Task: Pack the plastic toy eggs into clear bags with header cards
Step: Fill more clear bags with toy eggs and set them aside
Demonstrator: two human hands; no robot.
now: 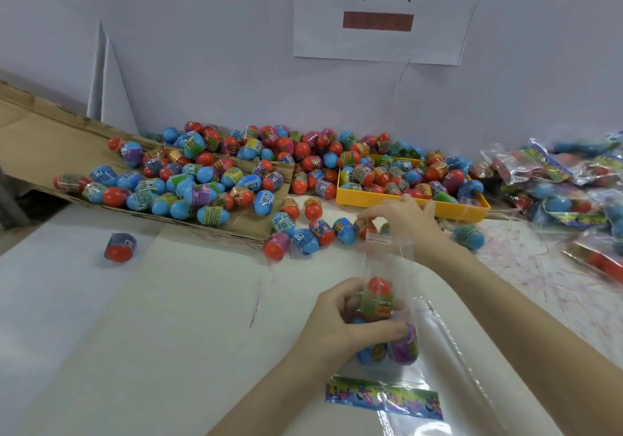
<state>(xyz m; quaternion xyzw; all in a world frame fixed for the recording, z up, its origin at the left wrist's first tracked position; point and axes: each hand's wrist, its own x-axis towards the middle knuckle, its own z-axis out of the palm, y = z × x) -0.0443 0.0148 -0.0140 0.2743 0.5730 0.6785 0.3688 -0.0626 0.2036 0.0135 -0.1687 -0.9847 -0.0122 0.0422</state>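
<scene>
Item: clear bag (387, 267), upright, nearer than the yellow tray (472, 211). Left hand (340, 321) grips its egg-filled base; right hand (404, 220), just before the tray, apparently pinches an egg (365, 226). Advice: keep the mouth open, drop straight.

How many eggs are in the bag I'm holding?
3 visible: a red-topped egg uppermost, a blue one and a purple one beneath. The left hand may hide more.
</scene>
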